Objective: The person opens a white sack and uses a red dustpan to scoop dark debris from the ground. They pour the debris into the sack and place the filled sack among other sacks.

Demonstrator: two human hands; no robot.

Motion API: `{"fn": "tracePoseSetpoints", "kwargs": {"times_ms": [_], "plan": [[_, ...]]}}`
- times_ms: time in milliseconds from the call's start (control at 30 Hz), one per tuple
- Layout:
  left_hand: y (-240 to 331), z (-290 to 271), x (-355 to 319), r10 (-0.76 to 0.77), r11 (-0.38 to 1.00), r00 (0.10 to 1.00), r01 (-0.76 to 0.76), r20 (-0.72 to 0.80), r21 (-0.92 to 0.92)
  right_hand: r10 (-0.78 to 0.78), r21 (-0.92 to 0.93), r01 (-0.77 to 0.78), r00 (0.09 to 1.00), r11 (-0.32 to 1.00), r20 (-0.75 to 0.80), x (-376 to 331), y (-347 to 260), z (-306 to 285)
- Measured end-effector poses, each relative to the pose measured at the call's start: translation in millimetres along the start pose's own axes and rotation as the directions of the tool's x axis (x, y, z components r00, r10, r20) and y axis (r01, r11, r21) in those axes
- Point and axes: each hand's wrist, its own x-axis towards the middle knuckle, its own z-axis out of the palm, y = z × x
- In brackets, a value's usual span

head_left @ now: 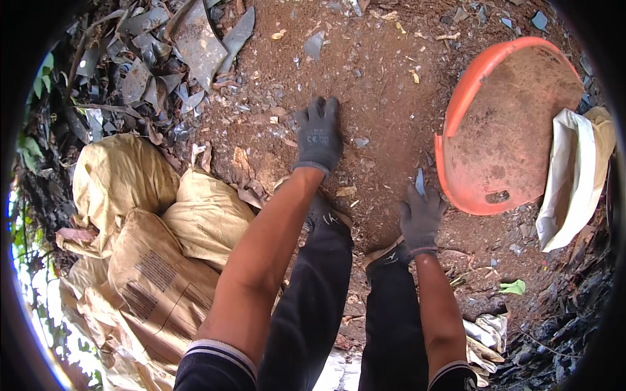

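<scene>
Dark grey work gloves cover both my hands. My left hand point(319, 135) reaches forward over the brown soil point(378, 98), its fingers stretched out and the thumb a little apart; no object shows in it. Closer to me, my right hand point(422, 223) is low over the ground, fingers bent around the base of a small bluish-grey shard point(420, 180), whose pointed end sticks up past the fingertips. Just right of that hand lies a tilted orange plastic basin point(505, 137) with a soil-stained inside. Small shards and dry leaf bits are scattered around the left hand.
Large dark shards point(195, 42) pile up at the far left. Several full tan sacks point(156, 267) crowd the left side. A whitish sack point(567, 179) rests against the basin's right side. Dark broken pieces point(554, 339) heap at the lower right. My shoes point(385, 254) stand between my hands.
</scene>
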Motion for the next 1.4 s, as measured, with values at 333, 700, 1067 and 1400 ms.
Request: {"fn": "tracePoseSetpoints", "kwargs": {"times_ms": [333, 700, 1067, 1400], "plan": [[5.1, -7.8, -30.3, -0.047, 0.991, 0.999, 0.045, 0.011, 0.128, 0.543, 0.394, -0.424, 0.795, 0.816, -0.269, -16.3, -31.8, 5.8], [7.6, -30.4, -18.8, -0.177, 0.984, 0.982, 0.178, 0.070, -0.010, 0.412, 0.988, -0.113, 0.909, 0.102, 0.061, 77.4, -155.1, -59.0], [-48.5, -34.8, 16.5, 0.134, 0.984, 0.951, -0.161, 0.278, 0.074, -0.525, -0.341, 0.458, 0.840, 0.821, -0.135, 263.6, -294.1, -95.2], [-104.7, -46.2, 0.9, -0.001, 0.977, 0.998, 0.014, 0.063, -0.211, -0.218, -0.303, 0.275, 0.953, 0.912, 0.210, 259.9, -308.1, -85.1]]}}
